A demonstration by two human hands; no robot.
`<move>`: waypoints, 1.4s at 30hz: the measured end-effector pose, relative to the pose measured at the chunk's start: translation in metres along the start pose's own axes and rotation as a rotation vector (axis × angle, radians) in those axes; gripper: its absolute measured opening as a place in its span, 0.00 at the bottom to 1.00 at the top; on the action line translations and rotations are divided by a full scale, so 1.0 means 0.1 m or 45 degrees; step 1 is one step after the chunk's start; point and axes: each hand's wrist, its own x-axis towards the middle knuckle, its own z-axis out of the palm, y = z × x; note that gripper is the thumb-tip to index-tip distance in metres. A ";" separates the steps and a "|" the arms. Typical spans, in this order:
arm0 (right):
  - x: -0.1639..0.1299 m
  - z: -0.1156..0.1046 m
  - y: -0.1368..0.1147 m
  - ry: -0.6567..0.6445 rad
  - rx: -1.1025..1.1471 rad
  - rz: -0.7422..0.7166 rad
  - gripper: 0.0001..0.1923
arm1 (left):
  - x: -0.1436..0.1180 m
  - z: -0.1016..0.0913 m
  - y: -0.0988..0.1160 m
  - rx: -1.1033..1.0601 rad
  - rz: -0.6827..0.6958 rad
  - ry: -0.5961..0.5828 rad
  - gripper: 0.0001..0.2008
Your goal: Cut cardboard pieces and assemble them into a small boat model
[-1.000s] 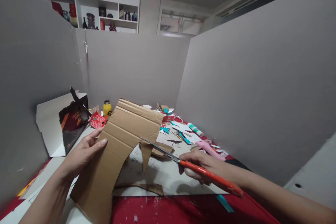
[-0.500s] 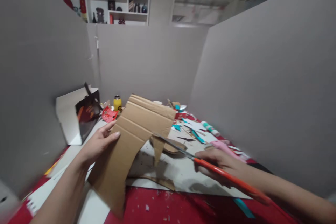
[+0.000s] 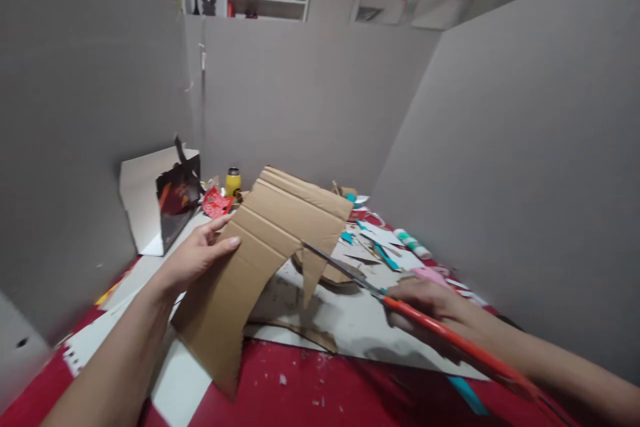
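Head view, looking down over a cluttered bench (image 3: 350, 333) walled in by grey partitions. The left hand (image 3: 197, 257) grips the left edge of a sheet of cardboard (image 3: 260, 247), thumb on the front face and fingers behind, holding it tilted up off the bench. The sheet stands over the middle of the bench, its lower corner close above the red front edge. The right hand (image 3: 425, 303) is closed round the orange handles of the scissors (image 3: 380, 293), and the blades are parted, their tips at the cardboard's right edge, just above a pointed flap (image 3: 309, 280) that hangs down from the cut.

Compared with a second ago, the blades sit at much the same place on the sheet and the flap looks no longer. What has changed is mostly the framing: the camera has turned, so hands and cardboard appear further right and higher, and the sheet now sits a little steeper. I judge the cut paused or only creeping along.

At the back left corner stand a white box (image 3: 137, 200), a dark bag (image 3: 175, 203) and a yellow bottle (image 3: 233, 182). Paper scraps (image 3: 375, 240) and a glue stick (image 3: 413, 243) lie along the right edge.
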 end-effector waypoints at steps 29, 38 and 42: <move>-0.02 -0.02 -0.26 -0.176 0.127 0.072 0.24 | 0.02 0.12 -0.04 -0.007 -0.138 0.011 0.41; 0.00 0.02 -0.25 -0.189 0.089 0.130 0.25 | 0.05 0.17 -0.11 -0.028 -0.165 -0.069 0.44; 0.01 0.03 -0.13 -0.199 0.055 0.066 0.26 | 0.04 0.18 -0.12 -0.033 -0.149 -0.048 0.43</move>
